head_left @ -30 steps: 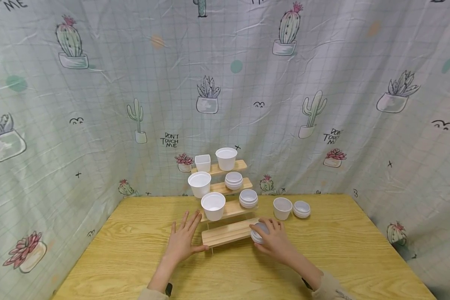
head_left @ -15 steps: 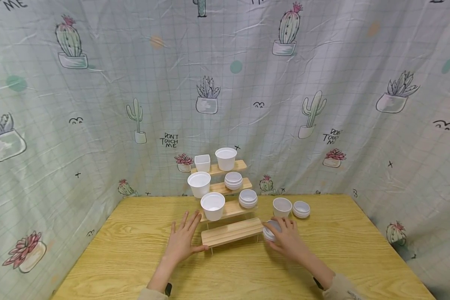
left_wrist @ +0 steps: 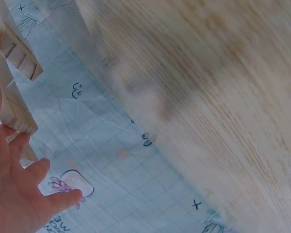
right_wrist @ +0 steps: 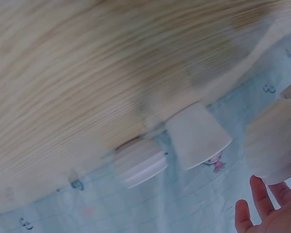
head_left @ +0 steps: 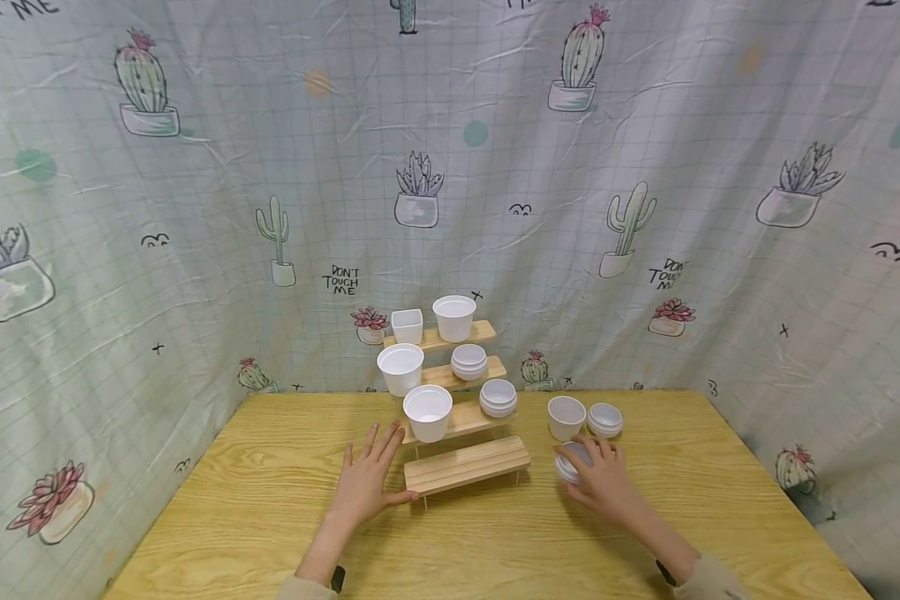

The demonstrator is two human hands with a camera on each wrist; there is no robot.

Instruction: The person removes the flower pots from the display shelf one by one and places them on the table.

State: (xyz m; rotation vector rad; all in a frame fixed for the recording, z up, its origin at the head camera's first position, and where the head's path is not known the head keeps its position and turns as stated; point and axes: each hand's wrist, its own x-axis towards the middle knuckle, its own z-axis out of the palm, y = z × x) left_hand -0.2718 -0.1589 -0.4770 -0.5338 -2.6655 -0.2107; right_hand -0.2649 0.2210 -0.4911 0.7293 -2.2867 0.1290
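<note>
The desk fills the lower part of the head view. At its centre rises a stepped wooden stand, white pots on its upper three steps. The left hand is at the stand's left end, its grip spread wide around nothing, thumb against the lowest step's corner. Right of centre, the right hand has its grip curled on a round white pot; whether that meets the desk, I cannot tell. Just beyond stand a taller white cup and a small bowl.
</note>
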